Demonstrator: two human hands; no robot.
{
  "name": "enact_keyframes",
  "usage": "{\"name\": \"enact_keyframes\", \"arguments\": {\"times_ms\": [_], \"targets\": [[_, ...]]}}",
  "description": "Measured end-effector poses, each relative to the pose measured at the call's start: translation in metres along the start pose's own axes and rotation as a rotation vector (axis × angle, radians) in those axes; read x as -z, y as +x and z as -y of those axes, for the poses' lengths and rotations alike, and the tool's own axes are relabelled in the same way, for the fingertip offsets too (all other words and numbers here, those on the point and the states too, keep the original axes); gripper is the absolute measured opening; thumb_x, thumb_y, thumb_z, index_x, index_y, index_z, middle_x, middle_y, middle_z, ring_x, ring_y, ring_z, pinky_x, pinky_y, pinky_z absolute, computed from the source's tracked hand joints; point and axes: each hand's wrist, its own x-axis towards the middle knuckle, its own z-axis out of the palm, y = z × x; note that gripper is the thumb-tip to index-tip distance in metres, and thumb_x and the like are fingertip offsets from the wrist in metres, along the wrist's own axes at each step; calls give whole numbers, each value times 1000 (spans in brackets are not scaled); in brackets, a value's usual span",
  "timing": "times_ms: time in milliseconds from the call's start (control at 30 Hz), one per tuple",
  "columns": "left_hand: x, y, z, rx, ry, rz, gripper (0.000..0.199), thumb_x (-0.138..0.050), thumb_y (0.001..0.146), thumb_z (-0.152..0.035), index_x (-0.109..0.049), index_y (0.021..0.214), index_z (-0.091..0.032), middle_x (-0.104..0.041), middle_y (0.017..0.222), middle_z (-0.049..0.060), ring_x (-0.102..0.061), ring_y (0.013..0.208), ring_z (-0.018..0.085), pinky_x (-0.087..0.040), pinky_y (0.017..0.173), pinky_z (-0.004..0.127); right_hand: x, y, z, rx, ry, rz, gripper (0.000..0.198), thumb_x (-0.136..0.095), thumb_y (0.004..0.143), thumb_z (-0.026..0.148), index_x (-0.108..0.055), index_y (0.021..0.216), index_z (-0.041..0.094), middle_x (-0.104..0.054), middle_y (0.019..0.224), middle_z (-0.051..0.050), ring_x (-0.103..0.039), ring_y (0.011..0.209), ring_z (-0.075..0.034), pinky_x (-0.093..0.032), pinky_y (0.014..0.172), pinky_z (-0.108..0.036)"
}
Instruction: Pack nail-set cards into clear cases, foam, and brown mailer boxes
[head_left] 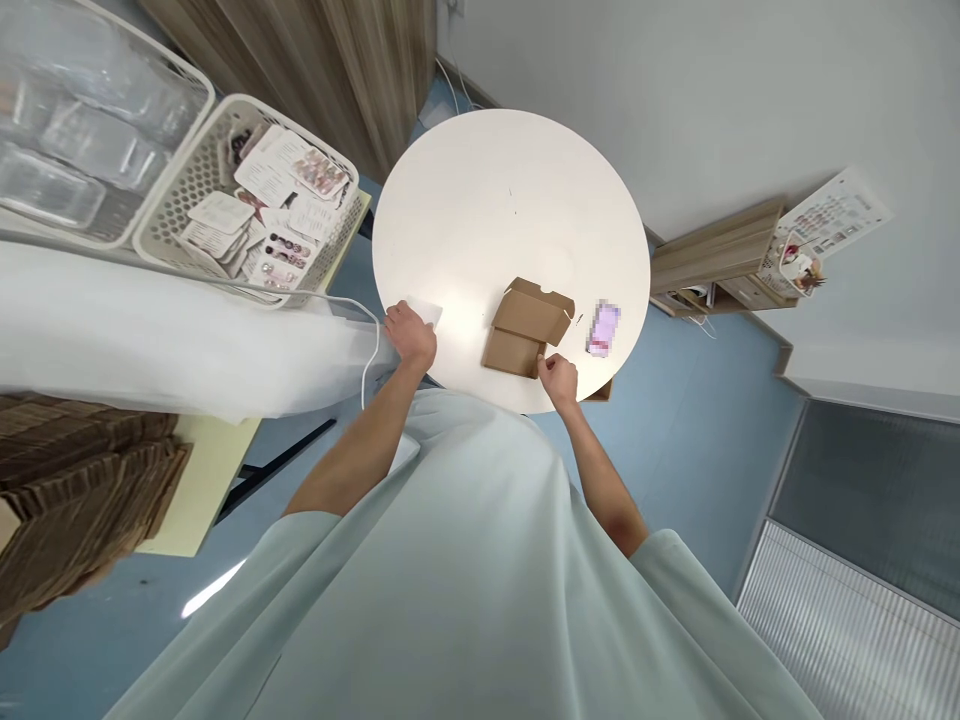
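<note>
Pale fabric of the person's shirt fills the lower frame, and both bare forearms are stretched from it to a round white table. At the near edge a brown cardboard box is seen, lid raised. Its near right corner is pinched by the right hand. Well to its left, a white card is covered by the curled left hand. A blurred purple item lies just right of the box.

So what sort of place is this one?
Probably a small packing room. A half-folded cardboard box lies on the round white table, flat cardboard is stacked at the left, and a basket holds printed cards.
</note>
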Motion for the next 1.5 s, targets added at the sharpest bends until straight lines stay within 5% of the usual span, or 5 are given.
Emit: {"name": "enact_keyframes", "arguments": {"times_ms": [467,800,967,1167,1500], "targets": [[10,-23,-12,-110,-114,77,40,-68,95,-18,-60,134,-23,-68,144,13,-68,130,33,-53,117,47,1,-9,3,65,113,26,34,-56,111,39,-63,82,26,-82,89,-8,-76,85,-26,-52,75,-33],[-3,-88,-48,-61,-578,349,36,-83,83,-24,-68,116,-20,-80,128,8,-78,111,23,-62,97,35,-16,-11,3,58,772,257,25,-86,93,42,-75,103,22,-85,98,-5,-83,92,-22,-67,91,-34],[-24,-93,-59,-47,-693,425,42,-89,76,-25,-69,113,-19,-82,117,9,-80,100,24,-64,92,38,-34,1,-9,21,934,223,32,-93,85,43,-72,100,23,-85,100,-4,-82,82,-20,-70,89,-38],[-56,-80,-68,-27,-626,433,44,-91,73,-23,-73,112,-17,-83,120,14,-81,108,28,-64,100,42,-44,20,-16,-65,804,162,21,-86,90,34,-69,99,25,-85,101,-2,-82,82,-21,-69,91,-40],[-83,-70,-71,-250,-273,384,48,-68,77,-8,-80,123,-15,-84,123,14,-81,111,32,-61,107,42,-46,37,-3,-9,472,144,12,-71,101,24,-62,108,26,-83,104,-4,-79,106,-27,-61,97,-40]]}}
